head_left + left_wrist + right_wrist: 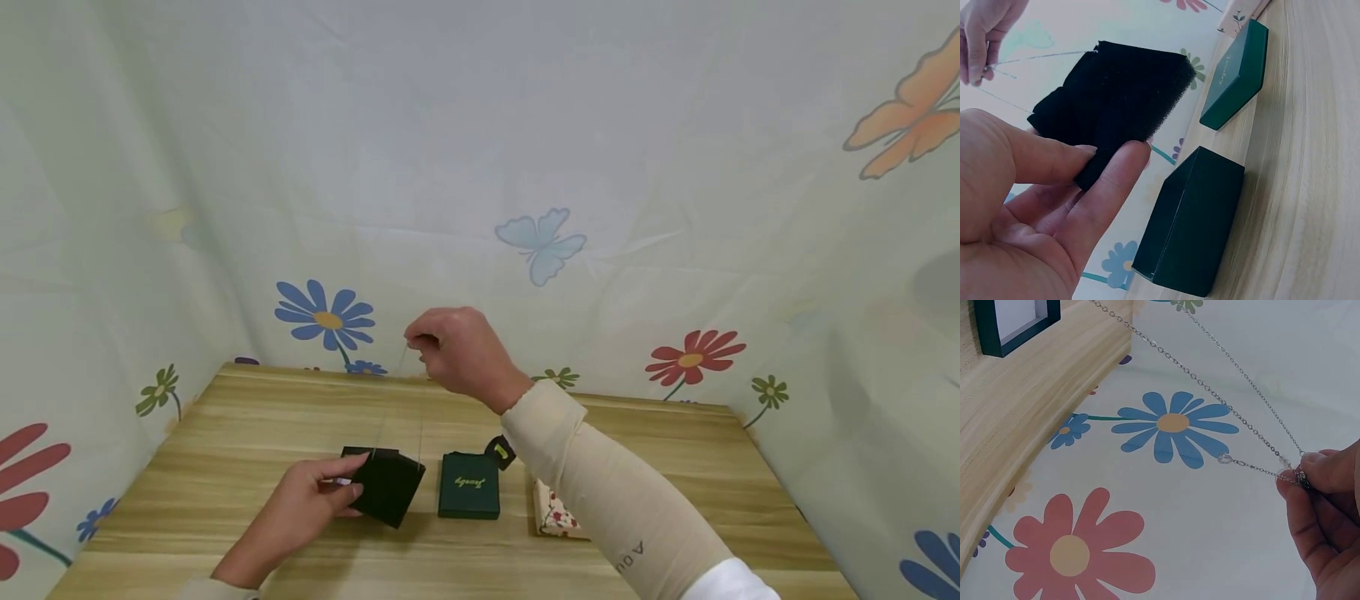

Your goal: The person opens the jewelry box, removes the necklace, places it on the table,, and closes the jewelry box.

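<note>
My left hand [307, 500] pinches a black jewelry-box insert pad [1122, 94] between thumb and fingers, tilted above the table. A thin silver necklace [1192, 375] runs from the pad's edges up to my raised right hand [465, 350]. That hand pinches the chain's clasp end between thumb and fingertip, and a short extender tail hangs free beside it. Below the pad, an uncovered dark green box [1204, 231] stands on the table, mostly hidden in the head view. Its green lid [468, 486] with gold lettering lies to the right. Any pendant is out of sight.
Beside the lid sits a small black item with a yellow mark [500, 451]. A floral-patterned item [555, 518] lies partly under my right forearm. The wooden table [285, 400] ends at a white flowered curtain [420, 167] behind and at both sides.
</note>
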Motion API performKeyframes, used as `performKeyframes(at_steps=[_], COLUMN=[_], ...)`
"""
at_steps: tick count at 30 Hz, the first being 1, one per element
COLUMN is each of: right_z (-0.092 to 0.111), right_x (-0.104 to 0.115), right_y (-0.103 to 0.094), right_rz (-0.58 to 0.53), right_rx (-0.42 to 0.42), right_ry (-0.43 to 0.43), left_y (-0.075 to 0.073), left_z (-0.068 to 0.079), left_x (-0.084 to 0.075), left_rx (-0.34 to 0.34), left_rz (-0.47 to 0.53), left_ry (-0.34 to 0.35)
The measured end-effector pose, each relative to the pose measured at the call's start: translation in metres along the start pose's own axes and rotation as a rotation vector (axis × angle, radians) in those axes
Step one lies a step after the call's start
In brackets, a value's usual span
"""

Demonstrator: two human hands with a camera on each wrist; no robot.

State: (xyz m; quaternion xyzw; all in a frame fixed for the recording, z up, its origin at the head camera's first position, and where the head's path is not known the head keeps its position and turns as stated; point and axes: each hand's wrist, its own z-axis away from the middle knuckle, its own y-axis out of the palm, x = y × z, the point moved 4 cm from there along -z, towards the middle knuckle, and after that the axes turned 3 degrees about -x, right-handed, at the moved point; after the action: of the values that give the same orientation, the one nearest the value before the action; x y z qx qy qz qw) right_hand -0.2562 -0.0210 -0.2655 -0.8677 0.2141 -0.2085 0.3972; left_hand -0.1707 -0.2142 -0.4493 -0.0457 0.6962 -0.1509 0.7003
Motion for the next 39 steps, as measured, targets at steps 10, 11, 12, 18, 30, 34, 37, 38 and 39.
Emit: performKeyframes(at_steps=[10, 11, 12, 18, 30, 34, 37, 38, 39], right_z=[0.0, 0.0, 0.0, 0.002, 0.002, 0.003, 0.003, 0.003, 0.003], right_x=[-0.003, -0.003, -0.003, -0.006, -0.011, -0.012, -0.012, -0.013, -0.013], right_y=[-0.001, -0.001, -0.001, -0.004, -0.008, -0.01, -0.011, -0.011, -0.011], right_rz=[0.01, 0.011, 0.012, 0.049, -0.047, -0.054, -0.059, -0.061, -0.061], right_rx=[-0.022, -0.026, -0.03, -0.057, -0.032, -0.026, -0.022, -0.022, -0.022], right_ry=[0.05, 0.055, 0.061, 0.1, 0.225, 0.224, 0.222, 0.221, 0.215], left_y=[-0.003, -0.004, -0.004, -0.006, -0.008, -0.008, -0.009, -0.009, -0.01], left_z=[0.0, 0.0, 0.0, 0.0, -0.003, -0.002, -0.002, -0.002, -0.001], left_x=[-0.002, -0.001, -0.001, 0.001, 0.01, 0.012, 0.013, 0.013, 0.013], left_rx=[-0.011, -0.009, -0.008, -0.002, -0.039, -0.05, -0.068, -0.075, -0.082], left_rz=[0.008, 0.01, 0.013, 0.023, 0.086, 0.073, 0.062, 0.059, 0.056], left_ry=[0.032, 0.039, 0.046, 0.068, -0.045, -0.071, -0.091, -0.097, -0.105])
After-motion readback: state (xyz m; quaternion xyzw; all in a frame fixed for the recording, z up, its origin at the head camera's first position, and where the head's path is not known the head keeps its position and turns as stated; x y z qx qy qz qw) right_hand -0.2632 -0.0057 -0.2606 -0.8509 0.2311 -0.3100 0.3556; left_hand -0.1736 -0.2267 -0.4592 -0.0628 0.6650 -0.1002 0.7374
